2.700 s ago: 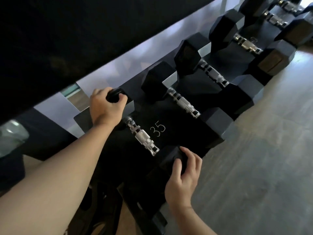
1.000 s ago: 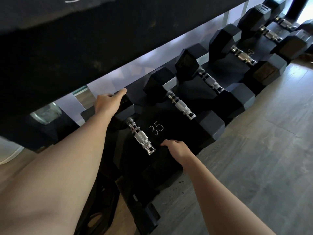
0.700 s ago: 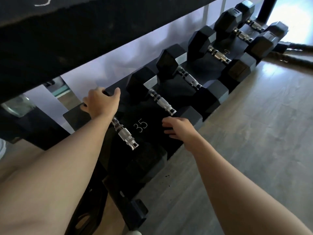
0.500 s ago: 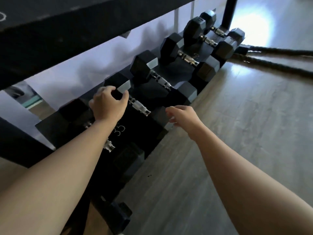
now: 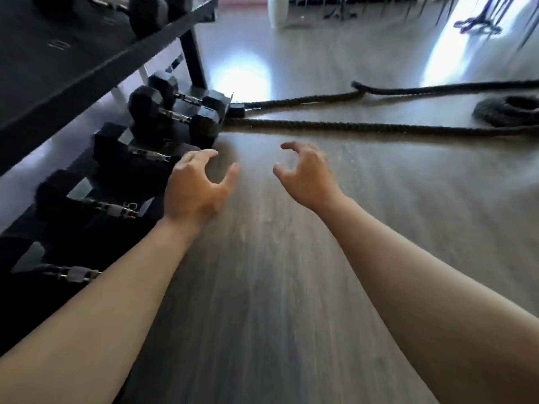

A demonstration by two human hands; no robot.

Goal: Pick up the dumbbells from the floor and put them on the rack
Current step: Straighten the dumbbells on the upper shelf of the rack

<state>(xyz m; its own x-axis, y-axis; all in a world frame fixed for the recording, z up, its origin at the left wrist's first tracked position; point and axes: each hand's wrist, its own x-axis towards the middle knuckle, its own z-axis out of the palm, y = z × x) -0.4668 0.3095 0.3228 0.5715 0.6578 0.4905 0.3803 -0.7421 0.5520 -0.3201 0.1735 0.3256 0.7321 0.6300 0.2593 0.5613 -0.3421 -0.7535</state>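
Note:
Several black hex dumbbells [image 5: 175,115] with steel handles lie in a row on the low shelf of the black rack [image 5: 87,53] along the left. My left hand [image 5: 195,188] hovers empty just off the shelf's front edge, fingers spread and curled. To its right, my right hand [image 5: 306,173] is empty too, fingers apart, held above the wooden floor [image 5: 291,287]. No dumbbell lies on the floor in view.
Thick battle ropes [image 5: 350,125] stretch across the floor from the rack's far end to a coil [image 5: 510,109] at the right. A white object [image 5: 280,10] stands at the back. The rack's upper shelf overhangs at the top left.
Both hands have let go of the dumbbell marked 35 and pulled away from the rack. The view has swung right toward the floor and ropes.

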